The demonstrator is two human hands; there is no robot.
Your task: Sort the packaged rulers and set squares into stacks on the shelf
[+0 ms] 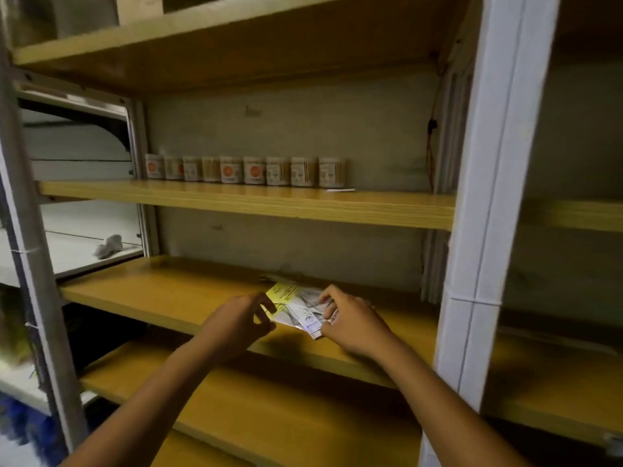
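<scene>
Both hands on one packet stack (298, 310): left hand (236, 323) and right hand (350, 320) each pinch it; nine jars (244, 170) above.

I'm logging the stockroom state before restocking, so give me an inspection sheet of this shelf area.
Surface: yellow wooden shelf, middle board, holding the packets.
Job's things: small pile of clear plastic stationery packets with a yellow card, near the front edge.
Clutter: row of small clear jars of wooden sticks on the board above.
Grippers: left hand pinches the packets' left edge; right hand grips their right side.
Cables: orange wire down the right rear corner.
Surroundings: white upright post; grey back wall.
</scene>
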